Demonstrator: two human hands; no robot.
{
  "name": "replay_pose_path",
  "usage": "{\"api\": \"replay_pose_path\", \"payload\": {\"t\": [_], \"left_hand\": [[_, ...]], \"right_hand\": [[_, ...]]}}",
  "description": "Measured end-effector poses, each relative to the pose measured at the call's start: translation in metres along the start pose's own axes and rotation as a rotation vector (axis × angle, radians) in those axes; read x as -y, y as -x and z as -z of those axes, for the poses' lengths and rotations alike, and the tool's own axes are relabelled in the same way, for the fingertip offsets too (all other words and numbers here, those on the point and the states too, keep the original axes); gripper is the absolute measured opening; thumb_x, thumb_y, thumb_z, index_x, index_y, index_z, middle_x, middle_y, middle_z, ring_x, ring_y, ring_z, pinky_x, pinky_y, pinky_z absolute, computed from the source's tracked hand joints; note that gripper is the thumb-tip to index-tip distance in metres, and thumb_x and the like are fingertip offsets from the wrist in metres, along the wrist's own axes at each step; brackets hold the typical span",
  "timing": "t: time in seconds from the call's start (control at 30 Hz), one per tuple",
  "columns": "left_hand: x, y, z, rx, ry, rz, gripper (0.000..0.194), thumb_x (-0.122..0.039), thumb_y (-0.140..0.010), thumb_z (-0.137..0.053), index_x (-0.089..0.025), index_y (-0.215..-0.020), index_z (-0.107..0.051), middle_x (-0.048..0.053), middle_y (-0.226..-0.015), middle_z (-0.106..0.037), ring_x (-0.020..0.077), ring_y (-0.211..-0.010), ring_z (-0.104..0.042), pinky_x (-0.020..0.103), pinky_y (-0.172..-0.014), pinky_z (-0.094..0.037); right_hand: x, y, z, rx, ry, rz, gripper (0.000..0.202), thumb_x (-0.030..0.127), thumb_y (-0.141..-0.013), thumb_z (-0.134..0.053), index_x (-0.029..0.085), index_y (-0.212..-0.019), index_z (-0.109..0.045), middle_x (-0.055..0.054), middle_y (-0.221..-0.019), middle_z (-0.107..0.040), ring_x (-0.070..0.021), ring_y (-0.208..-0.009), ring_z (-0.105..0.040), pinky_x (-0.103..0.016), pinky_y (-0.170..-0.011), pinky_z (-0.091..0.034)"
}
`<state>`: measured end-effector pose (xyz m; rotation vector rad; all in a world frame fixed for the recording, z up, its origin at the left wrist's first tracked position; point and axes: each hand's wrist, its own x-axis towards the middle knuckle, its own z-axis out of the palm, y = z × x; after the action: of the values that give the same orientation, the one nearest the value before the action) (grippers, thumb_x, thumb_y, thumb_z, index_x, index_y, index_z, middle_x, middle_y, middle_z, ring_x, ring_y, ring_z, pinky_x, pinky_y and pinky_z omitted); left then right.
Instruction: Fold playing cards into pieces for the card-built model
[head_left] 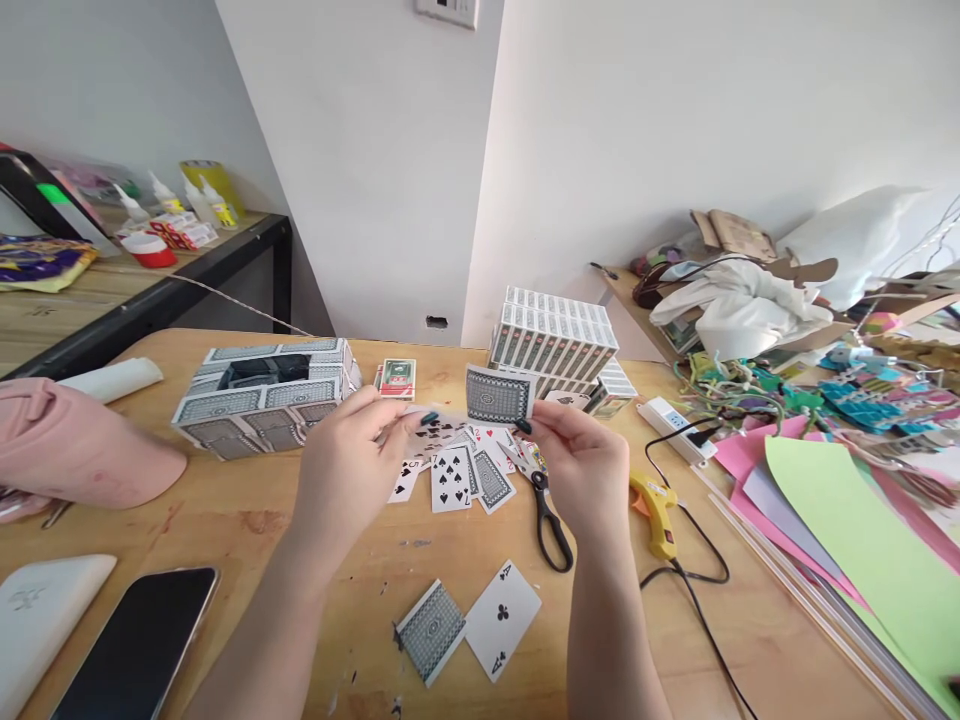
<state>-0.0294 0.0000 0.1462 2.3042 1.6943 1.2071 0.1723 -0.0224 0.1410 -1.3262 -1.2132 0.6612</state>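
My right hand (581,455) pinches a playing card (499,397) by its right edge, its grey patterned back toward me. Opposite it, my left hand (356,445) has thumb and fingers closed on another playing card (444,412), which shows as a thin, pale, tilted strip. Below both hands lies a loose pile of cards, with a seven of spades (451,480) face up. Black-handled scissors (551,525) rest beside my right wrist, their blades on the pile. Nearer me, an ace of clubs (503,620) touches a patterned, face-down card (433,632).
A box covered in cards (262,400) stands at left, by a pink cloth-like roll (82,445) and a phone (139,640). Stacked card packs (555,340) stand behind. At right are a yellow glue gun (656,515) with its cord, a power strip (677,430) and coloured paper (855,540).
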Motion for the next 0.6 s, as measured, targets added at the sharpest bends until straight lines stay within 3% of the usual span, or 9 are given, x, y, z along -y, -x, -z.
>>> {"api": "replay_pose_path", "payload": {"t": [0.1, 0.37, 0.53, 0.6], "left_hand": [[0.004, -0.002, 0.005, -0.016, 0.015, 0.050, 0.018, -0.025, -0.082, -0.053, -0.018, -0.066, -0.060, -0.003, -0.060, -0.045, 0.0080, -0.051, -0.040, 0.022, -0.050, -0.033], [0.004, -0.004, 0.012, 0.086, 0.079, 0.159, 0.025, -0.027, -0.080, -0.052, -0.018, -0.057, -0.051, -0.004, -0.057, -0.040, 0.0080, -0.048, -0.036, 0.023, -0.049, -0.030], [0.022, -0.005, 0.023, -0.078, -0.022, 0.283, 0.014, -0.027, -0.076, -0.056, -0.018, -0.066, -0.056, -0.004, -0.060, -0.045, 0.0094, -0.055, -0.040, 0.022, -0.053, -0.030], [0.026, -0.005, 0.031, -0.065, 0.020, 0.359, 0.017, -0.031, -0.077, -0.056, -0.018, -0.067, -0.057, -0.005, -0.054, -0.038, 0.0092, -0.053, -0.036, 0.022, -0.050, -0.027]], "right_hand": [[0.000, -0.003, 0.006, -0.031, -0.067, -0.051, 0.018, 0.017, -0.072, -0.061, 0.020, -0.085, -0.072, -0.004, -0.085, -0.073, -0.0196, -0.078, -0.068, -0.036, -0.077, -0.055], [0.002, -0.007, 0.005, -0.072, -0.253, -0.162, 0.013, 0.019, -0.065, -0.068, 0.018, -0.078, -0.072, -0.004, -0.078, -0.073, -0.0189, -0.070, -0.068, -0.036, -0.070, -0.057], [-0.009, -0.014, 0.024, -0.330, -0.190, -0.078, 0.017, 0.022, -0.064, -0.070, 0.015, -0.080, -0.070, -0.005, -0.073, -0.072, -0.0166, -0.063, -0.066, -0.033, -0.064, -0.056], [-0.013, -0.016, 0.025, -0.274, -0.142, -0.090, 0.019, 0.025, -0.066, -0.068, 0.014, -0.081, -0.068, -0.006, -0.071, -0.071, -0.0173, -0.061, -0.065, -0.032, -0.061, -0.055]]}}
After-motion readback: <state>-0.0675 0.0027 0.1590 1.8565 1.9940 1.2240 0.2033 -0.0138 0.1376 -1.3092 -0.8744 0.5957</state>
